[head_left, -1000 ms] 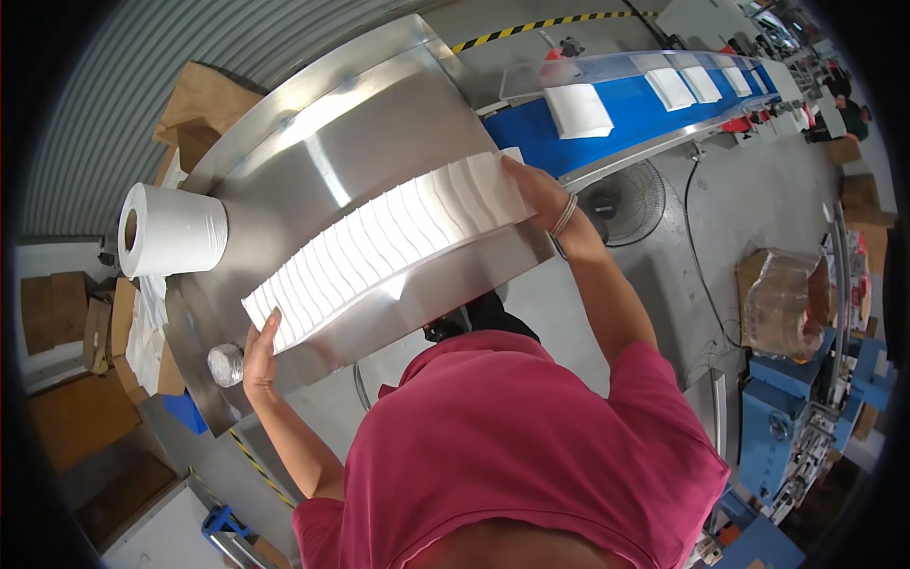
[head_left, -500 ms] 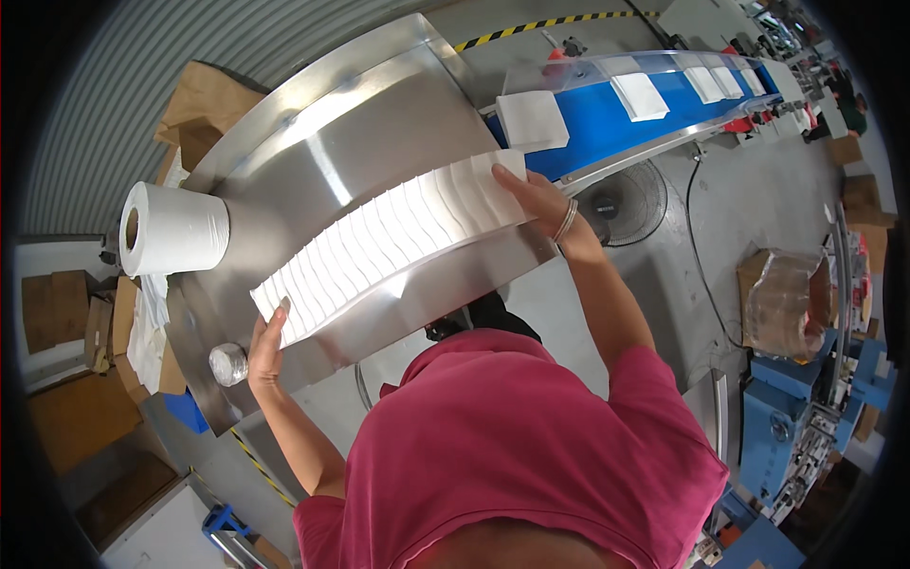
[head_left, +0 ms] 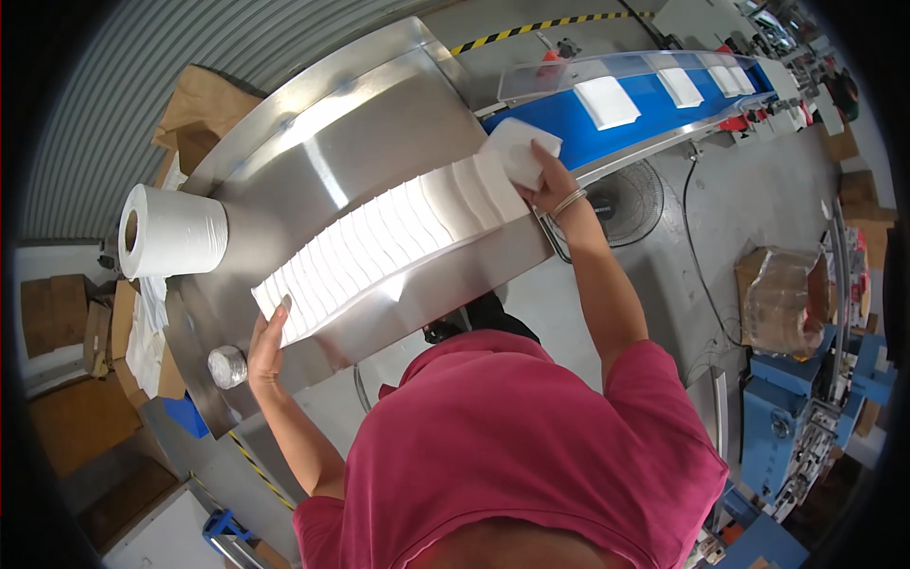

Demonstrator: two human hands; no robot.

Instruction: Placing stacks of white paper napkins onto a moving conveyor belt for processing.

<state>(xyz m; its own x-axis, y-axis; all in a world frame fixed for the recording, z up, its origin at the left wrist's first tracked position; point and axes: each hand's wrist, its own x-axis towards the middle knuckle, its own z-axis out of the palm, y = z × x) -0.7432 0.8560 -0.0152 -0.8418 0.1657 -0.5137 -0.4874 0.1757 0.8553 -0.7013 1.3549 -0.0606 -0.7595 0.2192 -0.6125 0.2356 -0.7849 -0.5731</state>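
A long row of white folded tissue stacks (head_left: 379, 237) stands packed face to face, curving across the steel table (head_left: 294, 171). At its left end my left hand (head_left: 268, 349) is closed on the row, thumb on top; its other fingers are mostly hidden. My right hand (head_left: 553, 182) grips a separate white folded tissue stack (head_left: 515, 152), thumb on its upper face. This stack is at the table's right edge, between the row's right end and the blue conveyor belt (head_left: 564, 123). Farther along, the belt carries several similar white stacks (head_left: 607, 102).
A large white paper roll (head_left: 180, 229) stands at the table's left, near a small clear-wrapped roll (head_left: 227, 366). Cardboard boxes (head_left: 194, 114) line the far left. A clear guard (head_left: 526, 83) borders the belt's far side. A floor fan (head_left: 621, 204) sits below the conveyor.
My right hand has moved slightly right with a tissue stack, leaving the row's end. The stacks on the belt have shifted, and the nearest belt spot now has my held stack beside it.
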